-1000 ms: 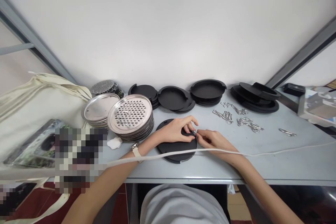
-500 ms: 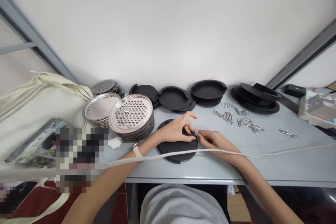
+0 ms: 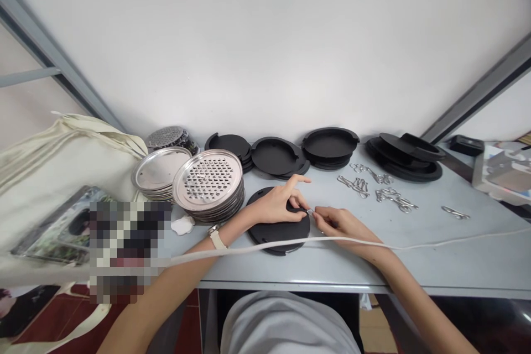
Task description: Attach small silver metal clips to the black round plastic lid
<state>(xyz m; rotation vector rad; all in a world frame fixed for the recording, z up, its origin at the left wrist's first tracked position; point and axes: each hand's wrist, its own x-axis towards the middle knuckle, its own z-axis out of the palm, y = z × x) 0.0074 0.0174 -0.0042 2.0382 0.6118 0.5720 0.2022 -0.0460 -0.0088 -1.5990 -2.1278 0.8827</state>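
A flat black disc [image 3: 274, 235] with small slots lies on the table in front of me. My left hand [image 3: 277, 204] rests over it, thumb and a finger closed at its right edge, with the index finger raised. Between the fingertips of both hands shows a small shiny metal clip [image 3: 310, 211], mostly hidden. My right hand [image 3: 336, 222] pinches this clip from the right, just off the disc's edge. Similar bent-wire clips [image 3: 354, 185] lie in several loose groups to the right.
Stacked metal grater discs [image 3: 207, 180] and plain metal discs [image 3: 160, 168] stand at left, near a cream bag [image 3: 74, 160]. Stacks of black round trays [image 3: 329, 144] line the wall. A white cable [image 3: 265, 244] crosses before my arms. A white box [image 3: 501, 174] is at far right.
Both hands keep their pinch at the disc's right edge. The disc has shifted very slightly left and away from me; the camera view has drifted a little.
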